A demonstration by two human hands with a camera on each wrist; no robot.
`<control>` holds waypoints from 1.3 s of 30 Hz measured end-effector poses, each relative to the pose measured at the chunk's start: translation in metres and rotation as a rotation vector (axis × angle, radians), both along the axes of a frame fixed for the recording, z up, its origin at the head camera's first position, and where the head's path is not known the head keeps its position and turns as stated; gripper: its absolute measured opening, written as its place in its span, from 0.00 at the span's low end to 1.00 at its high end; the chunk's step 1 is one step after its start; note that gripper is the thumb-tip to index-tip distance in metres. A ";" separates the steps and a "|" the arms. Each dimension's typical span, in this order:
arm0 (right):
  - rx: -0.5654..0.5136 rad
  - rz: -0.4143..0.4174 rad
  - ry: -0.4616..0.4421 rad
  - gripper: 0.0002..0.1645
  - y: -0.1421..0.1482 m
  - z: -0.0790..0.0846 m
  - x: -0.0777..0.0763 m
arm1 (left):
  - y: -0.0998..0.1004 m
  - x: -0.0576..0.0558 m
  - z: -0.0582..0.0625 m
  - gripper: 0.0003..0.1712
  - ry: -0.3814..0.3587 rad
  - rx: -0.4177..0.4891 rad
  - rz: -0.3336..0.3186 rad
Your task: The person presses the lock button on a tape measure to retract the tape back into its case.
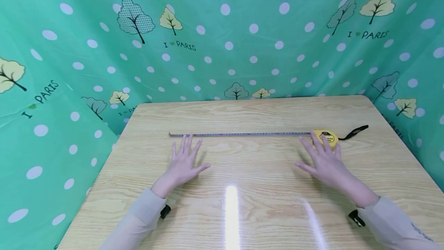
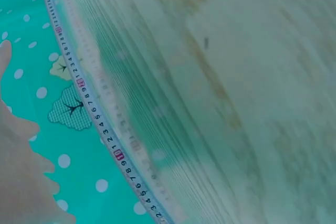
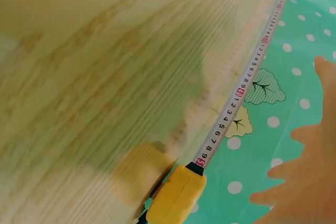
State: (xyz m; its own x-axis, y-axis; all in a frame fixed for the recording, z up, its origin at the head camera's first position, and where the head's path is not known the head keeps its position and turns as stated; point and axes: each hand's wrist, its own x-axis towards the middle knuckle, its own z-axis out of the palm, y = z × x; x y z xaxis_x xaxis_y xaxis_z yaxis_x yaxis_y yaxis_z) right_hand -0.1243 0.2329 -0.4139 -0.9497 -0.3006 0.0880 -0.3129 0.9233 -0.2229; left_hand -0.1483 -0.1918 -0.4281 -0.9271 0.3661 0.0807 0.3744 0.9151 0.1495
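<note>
A yellow tape measure (image 1: 332,139) lies on the right part of the table, its blade (image 1: 236,134) drawn out in a straight line to the left. In the right wrist view the yellow case (image 3: 177,195) shows with the numbered blade (image 3: 229,111) leaving it. My left hand (image 1: 184,165) is spread, fingertips near the blade's hooked end. Spread fingers also mark my right hand (image 1: 326,165), whose fingertips overlap the case in the head view; whether they touch it I cannot tell. Neither hand holds anything. The left wrist view shows the blade (image 2: 100,119) beside part of the left hand (image 2: 23,166).
The wood-grain table (image 1: 243,115) carries a bright light reflection near its front. A black wrist strap (image 1: 355,131) trails from the case to the right. Behind and at the sides hangs a green dotted cloth (image 1: 225,61) printed with trees.
</note>
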 end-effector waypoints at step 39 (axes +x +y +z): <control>-0.045 0.046 -0.021 0.46 0.033 -0.002 -0.024 | -0.034 -0.031 0.001 0.42 -0.019 0.075 -0.036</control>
State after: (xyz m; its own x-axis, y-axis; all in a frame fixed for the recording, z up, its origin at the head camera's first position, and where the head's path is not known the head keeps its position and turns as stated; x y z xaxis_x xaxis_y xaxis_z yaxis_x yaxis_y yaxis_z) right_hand -0.1479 0.2658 -0.4157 -0.9369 -0.3398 0.0824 -0.3492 0.8969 -0.2713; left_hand -0.1795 -0.2262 -0.4272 -0.9149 0.3932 0.0914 0.4036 0.8868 0.2249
